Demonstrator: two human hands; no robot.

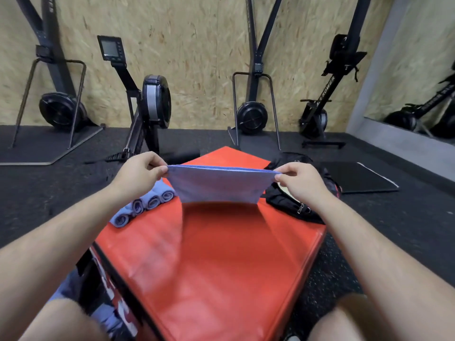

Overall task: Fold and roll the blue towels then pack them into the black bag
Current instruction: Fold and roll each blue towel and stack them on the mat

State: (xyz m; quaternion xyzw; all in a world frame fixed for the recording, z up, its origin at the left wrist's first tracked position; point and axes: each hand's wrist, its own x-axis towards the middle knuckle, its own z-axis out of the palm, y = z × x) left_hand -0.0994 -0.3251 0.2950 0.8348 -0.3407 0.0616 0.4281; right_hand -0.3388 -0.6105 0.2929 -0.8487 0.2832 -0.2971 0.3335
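**Above the red box: one blue towel held taut, rolled stock at left, bag at right**

Above the red padded box point(211, 254), which serves as tabletop: one blue towel point(219, 187), held clear of the surface, top edge stretched level, body hanging down with its lower edge just over the red top.

Left hand point(138, 172): fingers pinched on the towel's left upper corner.

Right hand point(301, 179): fingers pinched on the right upper corner. Both forearms bare and extended.

Rolled blue towels point(145, 205): about four or five, lying side by side in a row along the box's left edge, spiral ends toward the camera, partly behind the left wrist.

Black bag point(290, 205): on the box's right far corner, just beside the right hand, open, pale lining and a zip pull visible.

Loose blue cloth point(66, 286): low at left, beside the box; detail unclear.

Surroundings: dark rubber floor point(406, 217); rowing machines point(150, 104) standing against a chipboard wall point(197, 45); black mat point(357, 177) on the floor to the right.
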